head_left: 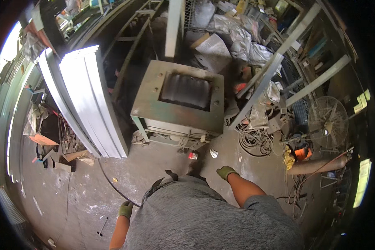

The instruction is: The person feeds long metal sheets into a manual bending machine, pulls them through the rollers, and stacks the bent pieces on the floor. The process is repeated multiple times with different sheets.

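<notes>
My left hand (126,209), in an olive-green work glove, hangs low beside my body with its fingers curled in. A black cable (114,186) on the floor runs close past it; I see no grip on the cable. My right hand (227,172), in a matching glove, is held out in front on the right, fingers closed and nothing visible in them. Ahead stands a worn greenish metal machine cabinet (150,100) with a dark rectangular opening (186,91) in its top. A small red-and-white item (193,156) and a crumpled white scrap (213,153) lie on the floor before it.
Long pale metal channels (91,100) stand to the left of the cabinet. On the right are coiled cables (256,141), a round fan (327,121), a gas cylinder (316,166) and slanted metal posts (260,89). A T-shaped tool (102,227) lies on the floor at lower left.
</notes>
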`<act>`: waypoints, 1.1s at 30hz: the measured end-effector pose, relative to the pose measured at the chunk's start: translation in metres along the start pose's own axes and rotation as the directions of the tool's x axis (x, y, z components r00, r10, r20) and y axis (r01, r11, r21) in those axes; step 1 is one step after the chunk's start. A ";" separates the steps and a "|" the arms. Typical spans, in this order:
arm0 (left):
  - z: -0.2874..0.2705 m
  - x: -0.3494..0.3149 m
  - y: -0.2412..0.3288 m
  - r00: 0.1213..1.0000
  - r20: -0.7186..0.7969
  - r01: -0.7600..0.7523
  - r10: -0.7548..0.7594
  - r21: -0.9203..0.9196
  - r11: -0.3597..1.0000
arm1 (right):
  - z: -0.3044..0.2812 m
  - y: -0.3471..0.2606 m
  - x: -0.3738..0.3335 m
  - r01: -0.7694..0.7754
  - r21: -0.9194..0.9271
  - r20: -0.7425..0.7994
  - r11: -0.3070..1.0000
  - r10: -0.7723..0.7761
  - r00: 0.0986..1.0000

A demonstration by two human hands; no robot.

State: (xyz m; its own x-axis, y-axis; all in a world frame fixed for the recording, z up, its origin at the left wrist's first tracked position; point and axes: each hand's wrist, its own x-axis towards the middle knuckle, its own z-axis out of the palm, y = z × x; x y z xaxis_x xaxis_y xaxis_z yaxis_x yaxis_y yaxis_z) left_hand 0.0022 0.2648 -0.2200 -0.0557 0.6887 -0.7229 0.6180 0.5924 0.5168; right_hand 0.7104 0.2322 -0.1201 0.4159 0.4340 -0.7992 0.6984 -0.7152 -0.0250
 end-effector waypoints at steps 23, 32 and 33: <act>0.195 -0.039 0.154 0.980 0.183 0.005 -0.074 0.353 0.936 | -0.143 0.206 0.100 -0.062 0.478 -0.155 0.876 0.154 0.976; 0.223 -0.043 0.189 0.997 0.041 0.056 -0.070 0.279 0.959 | -0.267 0.237 0.174 -0.119 0.453 -0.305 0.884 0.279 0.910; 0.233 -0.051 0.195 0.999 0.033 0.022 -0.029 0.199 0.980 | -0.296 0.238 0.190 -0.145 0.459 -0.333 0.877 0.321 0.887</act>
State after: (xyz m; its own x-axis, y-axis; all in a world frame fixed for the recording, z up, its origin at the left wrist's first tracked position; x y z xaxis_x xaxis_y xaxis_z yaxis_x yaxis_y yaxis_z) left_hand 0.3081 0.2485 -0.1891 -0.0475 0.6573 -0.7521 0.7601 0.5123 0.3997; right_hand 1.1280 0.3069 -0.1005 0.7870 0.3378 -0.5163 0.2846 -0.9412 -0.1820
